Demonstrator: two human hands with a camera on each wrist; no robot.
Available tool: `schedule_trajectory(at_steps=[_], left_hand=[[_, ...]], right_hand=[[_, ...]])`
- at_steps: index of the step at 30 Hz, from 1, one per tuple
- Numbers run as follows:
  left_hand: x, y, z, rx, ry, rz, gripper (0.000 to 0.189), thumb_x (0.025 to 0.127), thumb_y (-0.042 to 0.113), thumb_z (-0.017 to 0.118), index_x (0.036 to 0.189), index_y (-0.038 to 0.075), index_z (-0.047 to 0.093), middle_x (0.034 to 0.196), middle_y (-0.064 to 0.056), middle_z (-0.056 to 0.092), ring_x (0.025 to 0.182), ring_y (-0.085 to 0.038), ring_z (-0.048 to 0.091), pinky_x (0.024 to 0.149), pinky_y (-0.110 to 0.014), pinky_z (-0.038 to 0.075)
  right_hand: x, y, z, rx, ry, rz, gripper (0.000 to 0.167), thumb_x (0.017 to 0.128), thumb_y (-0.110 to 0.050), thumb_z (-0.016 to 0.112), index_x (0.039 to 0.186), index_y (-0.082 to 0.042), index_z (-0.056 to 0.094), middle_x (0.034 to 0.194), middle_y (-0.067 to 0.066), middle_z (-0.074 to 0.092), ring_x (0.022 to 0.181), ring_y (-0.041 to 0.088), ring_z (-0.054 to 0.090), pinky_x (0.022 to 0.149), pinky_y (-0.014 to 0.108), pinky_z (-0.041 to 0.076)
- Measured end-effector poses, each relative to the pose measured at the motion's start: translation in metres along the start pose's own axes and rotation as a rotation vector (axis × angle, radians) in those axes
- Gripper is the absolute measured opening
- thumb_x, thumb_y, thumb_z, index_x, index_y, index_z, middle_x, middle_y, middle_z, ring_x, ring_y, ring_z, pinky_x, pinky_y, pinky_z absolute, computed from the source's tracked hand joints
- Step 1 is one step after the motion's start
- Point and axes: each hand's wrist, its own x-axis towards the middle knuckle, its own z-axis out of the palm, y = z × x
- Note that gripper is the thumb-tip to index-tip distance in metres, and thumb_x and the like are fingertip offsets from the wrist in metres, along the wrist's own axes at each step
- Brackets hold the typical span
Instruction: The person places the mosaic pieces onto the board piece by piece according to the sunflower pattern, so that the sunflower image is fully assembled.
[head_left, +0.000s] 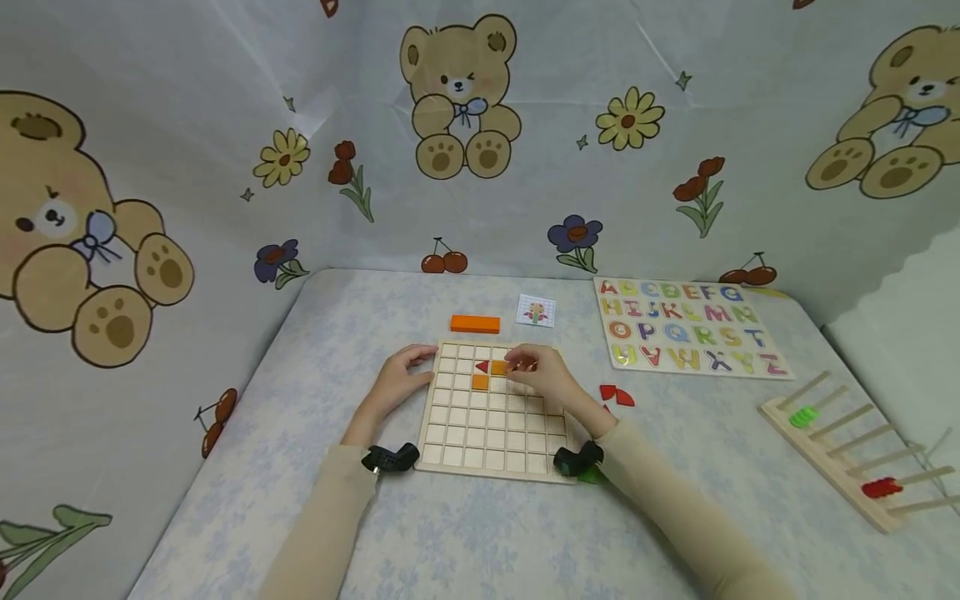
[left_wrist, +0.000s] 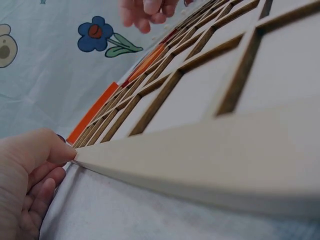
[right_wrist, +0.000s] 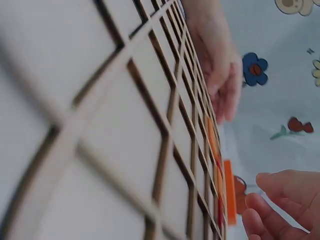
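Note:
A wooden grid board (head_left: 472, 440) lies on the table. In its upper rows sit two orange squares, one (head_left: 480, 382) below the other (head_left: 498, 367), and a red triangle (head_left: 482, 367). My left hand (head_left: 399, 379) rests against the board's left edge, its thumb (left_wrist: 60, 150) touching the rim near the far corner. Above the upper right cells hovers my right hand (head_left: 546, 372), beside the upper orange square. A bit of red shows under its fingers, partly hidden. In the right wrist view, thumb and fingers (right_wrist: 275, 220) stand apart, with nothing seen between them.
An orange block (head_left: 475, 324) and a picture card (head_left: 536, 311) lie beyond the board. Red pieces (head_left: 624, 398) are scattered right of it, with a green piece (head_left: 591, 475) by the right wrist. Farther right are an alphabet board (head_left: 693, 327) and a pegged bead rack (head_left: 832, 458).

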Motion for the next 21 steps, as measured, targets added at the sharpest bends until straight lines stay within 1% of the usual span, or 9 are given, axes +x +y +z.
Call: schedule_trajectory(at_steps=[3,5,8,11,14,17,21], left_hand=[[0.000,0.000,0.001,0.005,-0.002,-0.004,0.043,0.090,0.015,0.065,0.132,0.014,0.057,0.138,-0.008,0.053,0.122,-0.027,0.051,0.106,-0.045,0.041],[0.000,0.001,0.001,0.006,0.003,-0.007,0.042,0.090,0.015,0.065,0.132,0.015,0.058,0.137,-0.007,0.053,0.122,-0.027,0.051,0.107,-0.045,0.041],[0.000,0.001,0.000,0.014,0.010,-0.003,0.042,0.090,0.015,0.066,0.131,0.014,0.058,0.137,-0.007,0.054,0.121,-0.027,0.051,0.107,-0.044,0.041],[0.000,0.001,0.001,0.016,0.002,-0.001,0.042,0.090,0.015,0.066,0.131,0.014,0.058,0.137,-0.007,0.053,0.122,-0.026,0.051,0.107,-0.044,0.041],[0.000,0.000,0.000,0.012,-0.002,-0.003,0.042,0.090,0.016,0.066,0.131,0.015,0.058,0.137,-0.007,0.053,0.122,-0.026,0.051,0.107,-0.044,0.041],[0.000,0.000,0.000,0.009,0.000,-0.002,0.041,0.090,0.015,0.066,0.131,0.016,0.058,0.136,-0.007,0.054,0.122,-0.026,0.051,0.107,-0.045,0.040],[0.000,-0.001,0.000,0.012,0.000,-0.005,0.042,0.090,0.016,0.066,0.131,0.016,0.058,0.136,-0.006,0.054,0.122,-0.026,0.051,0.108,-0.045,0.040]], right_hand=[[-0.012,0.008,-0.022,-0.028,0.032,0.015,0.022,0.084,-0.002,0.068,0.105,0.005,0.067,0.094,0.021,0.070,0.076,0.016,0.060,0.068,0.023,0.050],[-0.022,0.012,-0.036,-0.053,0.039,0.036,0.023,0.084,-0.004,0.069,0.105,0.005,0.067,0.094,0.020,0.070,0.076,0.014,0.060,0.068,0.023,0.050],[-0.041,0.018,-0.054,-0.077,0.027,0.074,0.023,0.085,-0.007,0.069,0.106,0.003,0.068,0.094,0.017,0.070,0.075,0.010,0.058,0.066,0.022,0.050],[-0.064,0.022,-0.066,-0.072,-0.009,0.105,0.024,0.085,-0.006,0.068,0.107,0.002,0.067,0.095,0.016,0.070,0.075,0.007,0.057,0.065,0.021,0.050],[-0.088,0.025,-0.070,-0.038,-0.052,0.116,0.025,0.084,-0.003,0.068,0.108,0.004,0.066,0.095,0.018,0.069,0.073,0.006,0.056,0.062,0.020,0.050],[-0.109,0.027,-0.069,-0.009,-0.105,0.120,0.028,0.082,-0.002,0.070,0.109,0.004,0.065,0.094,0.019,0.068,0.072,0.008,0.055,0.061,0.020,0.049],[-0.126,0.031,-0.064,-0.002,-0.167,0.104,0.033,0.079,-0.004,0.074,0.110,0.002,0.065,0.096,0.016,0.068,0.078,0.014,0.055,0.067,0.019,0.050]])
